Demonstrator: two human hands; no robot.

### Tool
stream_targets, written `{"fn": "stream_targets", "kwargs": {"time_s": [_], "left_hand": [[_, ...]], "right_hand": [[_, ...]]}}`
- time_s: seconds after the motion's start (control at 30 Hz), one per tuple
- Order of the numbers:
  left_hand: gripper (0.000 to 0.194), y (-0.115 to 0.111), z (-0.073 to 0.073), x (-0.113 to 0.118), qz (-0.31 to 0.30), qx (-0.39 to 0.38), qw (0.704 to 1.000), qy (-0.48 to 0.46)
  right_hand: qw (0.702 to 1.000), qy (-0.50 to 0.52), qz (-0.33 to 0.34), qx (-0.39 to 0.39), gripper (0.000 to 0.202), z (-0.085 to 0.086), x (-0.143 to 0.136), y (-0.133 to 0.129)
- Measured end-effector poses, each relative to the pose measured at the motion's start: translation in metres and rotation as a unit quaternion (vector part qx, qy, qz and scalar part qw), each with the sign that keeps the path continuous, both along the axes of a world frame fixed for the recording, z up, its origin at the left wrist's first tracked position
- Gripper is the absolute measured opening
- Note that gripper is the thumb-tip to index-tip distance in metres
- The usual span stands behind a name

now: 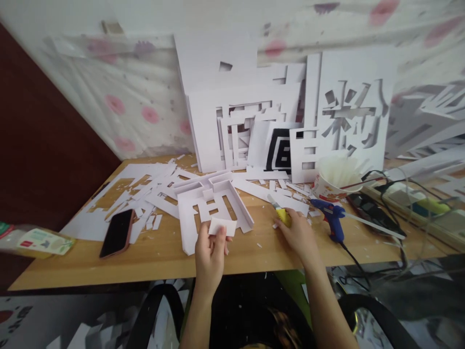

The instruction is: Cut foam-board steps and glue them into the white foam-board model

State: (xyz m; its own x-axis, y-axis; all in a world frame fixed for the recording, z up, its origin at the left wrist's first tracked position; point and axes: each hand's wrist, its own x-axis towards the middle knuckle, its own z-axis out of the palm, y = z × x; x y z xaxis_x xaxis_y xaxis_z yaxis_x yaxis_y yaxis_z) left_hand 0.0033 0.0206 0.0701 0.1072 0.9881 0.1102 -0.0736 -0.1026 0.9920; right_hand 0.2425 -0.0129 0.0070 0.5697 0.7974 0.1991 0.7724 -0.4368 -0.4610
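Between its thumb and fingers, my left hand (210, 254) pinches a small white rectangular board piece (223, 227). Just behind it on the table lies a white board character with raised walls (186, 215), partly covered by the hand. Over to the right, my right hand (298, 236) grips a yellow utility knife (283, 216) low over the tabletop, its blade end pointing away to the upper left. A blue glue gun (331, 218) with a white glue stick lies right of that hand.
A phone (116, 233) and a bottle (38, 241) lie at the left. White offcuts (160, 186) litter the wooden table (145, 261). Cut-out boards (203, 131) lean on the wall. A paper tub (329, 186), cables and a power strip (428, 218) stand to the right.
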Motion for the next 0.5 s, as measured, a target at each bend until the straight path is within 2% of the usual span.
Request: {"fn": "stream_targets", "kwargs": {"time_s": [0.1, 0.17, 0.2, 0.27, 0.33, 0.37, 0.43, 0.5], "left_hand": [[0.03, 0.008, 0.01, -0.014, -0.004, 0.028, 0.998, 0.062], [0.028, 0.024, 0.024, -0.03, -0.024, 0.055, 0.987, 0.152], [0.028, 0.035, 0.032, -0.038, -0.035, 0.079, 0.972, 0.219], [0.028, 0.062, 0.049, -0.049, -0.038, 0.133, 0.917, 0.374], [0.025, 0.092, 0.059, -0.051, -0.037, 0.222, 0.862, 0.454], [0.026, 0.107, 0.059, -0.048, -0.038, 0.26, 0.839, 0.477], [0.026, 0.133, 0.053, -0.038, -0.081, 0.284, 0.796, 0.529], [0.023, 0.151, 0.039, -0.027, -0.11, 0.281, 0.775, 0.555]], "right_hand": [[1.0, -0.018, 0.011, 0.006, 0.036, -0.008, 0.003, 0.006], [0.999, -0.028, 0.01, 0.013, 0.032, -0.011, 0.004, 0.008], [0.999, -0.033, 0.004, 0.016, 0.032, -0.011, 0.003, 0.008], [0.998, -0.042, -0.014, 0.05, 0.032, -0.009, 0.0, 0.007], [0.99, -0.048, -0.01, 0.136, 0.028, -0.008, -0.008, 0.003], [0.981, -0.05, 0.005, 0.188, 0.024, -0.008, -0.015, -0.001], [0.96, -0.054, 0.045, 0.272, 0.017, -0.01, -0.03, -0.009], [0.952, -0.064, 0.075, 0.289, 0.017, -0.017, -0.046, -0.018]]}}
